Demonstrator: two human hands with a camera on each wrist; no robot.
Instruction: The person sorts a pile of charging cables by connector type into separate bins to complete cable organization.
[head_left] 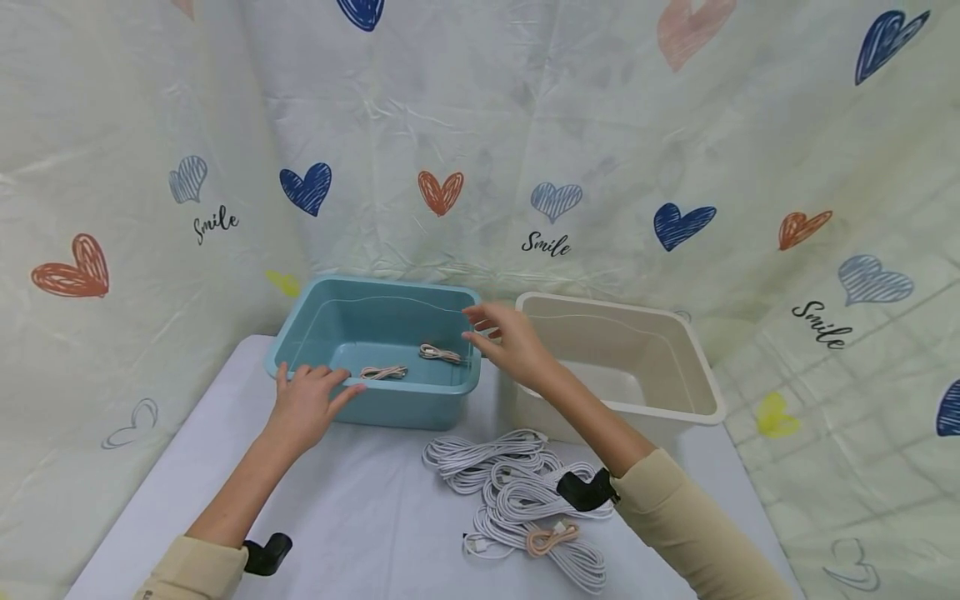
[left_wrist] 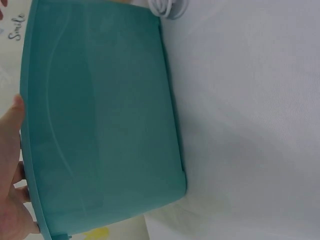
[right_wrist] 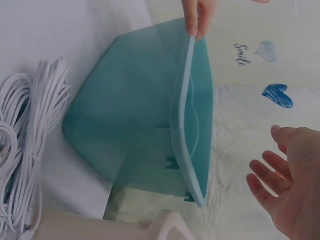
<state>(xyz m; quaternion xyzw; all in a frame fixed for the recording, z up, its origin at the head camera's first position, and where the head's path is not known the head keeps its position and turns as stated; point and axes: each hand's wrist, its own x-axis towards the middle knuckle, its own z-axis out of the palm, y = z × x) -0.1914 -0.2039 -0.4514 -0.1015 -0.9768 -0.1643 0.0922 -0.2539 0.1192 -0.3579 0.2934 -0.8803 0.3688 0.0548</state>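
My left hand (head_left: 306, 404) rests on the near rim of a blue-green plastic tub (head_left: 405, 407), fingers over the edge; the left wrist view shows the thumb against the outer side. Above the tub's right end, my right hand (head_left: 510, 337) hovers with parted, slightly bent fingers and nothing between them. The right wrist view has that hand (right_wrist: 295, 175) apart from the rim. Inside the tub lie two small bundled cables, one pale bundle (head_left: 384, 372) near the front and another bundle (head_left: 440, 354) at the right.
A beige tub (head_left: 697, 367) stands to the right of the blue-green one. In front of both, several coiled white cables (head_left: 525, 483) lie in a pile on the white-covered table (head_left: 360, 517). A small orange-beige cable (head_left: 551, 537) lies on top. A heart-printed curtain (head_left: 480, 125) hangs behind.
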